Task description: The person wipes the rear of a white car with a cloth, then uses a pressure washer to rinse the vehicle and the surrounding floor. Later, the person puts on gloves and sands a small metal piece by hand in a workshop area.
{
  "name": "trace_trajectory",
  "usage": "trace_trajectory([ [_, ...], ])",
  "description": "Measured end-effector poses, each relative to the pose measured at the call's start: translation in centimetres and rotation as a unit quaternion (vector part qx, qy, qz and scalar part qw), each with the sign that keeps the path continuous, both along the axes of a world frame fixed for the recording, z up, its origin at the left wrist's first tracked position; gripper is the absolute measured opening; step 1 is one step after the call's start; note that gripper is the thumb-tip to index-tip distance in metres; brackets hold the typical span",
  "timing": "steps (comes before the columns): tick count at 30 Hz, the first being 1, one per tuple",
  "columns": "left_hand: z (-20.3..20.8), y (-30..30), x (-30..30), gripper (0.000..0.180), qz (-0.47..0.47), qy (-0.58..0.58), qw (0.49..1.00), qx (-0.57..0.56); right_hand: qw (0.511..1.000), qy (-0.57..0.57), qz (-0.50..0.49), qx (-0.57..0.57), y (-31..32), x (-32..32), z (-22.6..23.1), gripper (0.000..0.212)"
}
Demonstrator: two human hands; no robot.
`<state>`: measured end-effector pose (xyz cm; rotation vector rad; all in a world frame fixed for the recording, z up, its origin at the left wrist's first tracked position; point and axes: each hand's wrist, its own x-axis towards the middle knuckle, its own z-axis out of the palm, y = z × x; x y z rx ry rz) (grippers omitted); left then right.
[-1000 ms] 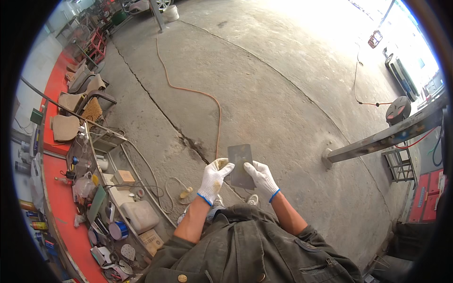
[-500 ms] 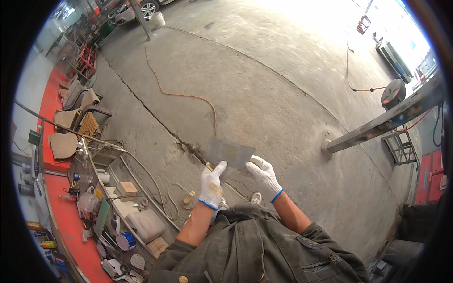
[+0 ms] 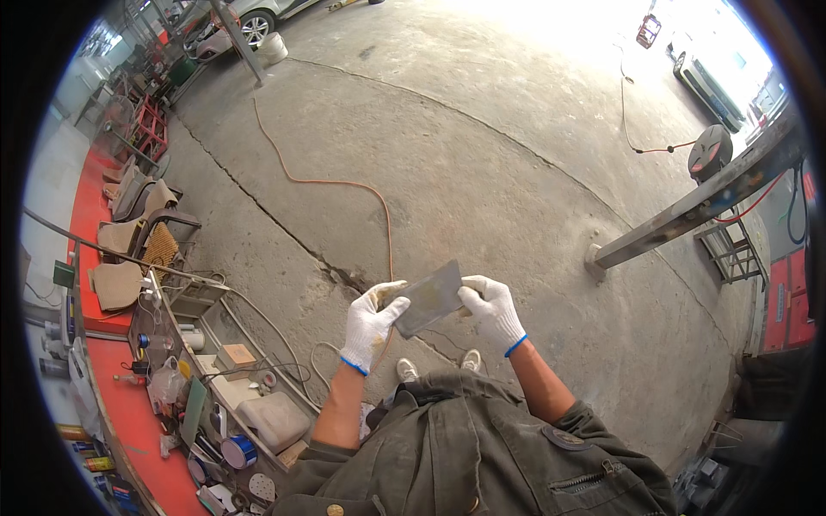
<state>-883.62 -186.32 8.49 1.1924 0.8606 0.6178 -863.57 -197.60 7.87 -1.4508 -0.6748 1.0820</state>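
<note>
A flat grey rectangular sheet (image 3: pixel 429 298), perhaps sandpaper, is held tilted in front of me, its right end higher than its left. On its left edge my left hand (image 3: pixel 373 318) is closed, the thumb pressed along the near face. My right hand (image 3: pixel 493 311) pinches the opposite edge between thumb and fingers. Both hands wear white knitted gloves with blue cuffs, and the left glove has yellowish stains. A duller, yellowish patch marks the middle of the sheet. Fingertips behind it are hidden.
At the left, a red-topped bench (image 3: pixel 155 456) carries tape, bottles and tools; beside it stands an open tray (image 3: pixel 225 329) with boxes and a jug. An orange hose (image 3: pixel 344 183) crosses the cracked concrete floor. A metal post (image 3: pixel 680 219) slants at the right; cars stand farther off.
The sheet has turned, its right end rising and its left end dropping. My left hand has moved up and left to its left edge; my right hand has shifted slightly right.
</note>
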Motion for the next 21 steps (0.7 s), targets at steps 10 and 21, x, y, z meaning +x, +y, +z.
trace_trajectory([
  [10, -4.0, -2.6, 1.5, 0.016, 0.173, -0.052, 0.982, -0.052, 0.981, 0.171, 0.059, 0.074, -0.5, -0.9, -0.1, 0.037],
  [21, -2.4, -3.7, 0.5, 0.020, 0.190, -0.071, 0.972, -0.118, 0.989, 0.142, -0.012, 0.049, -0.9, -1.7, -0.6, 0.028],
])
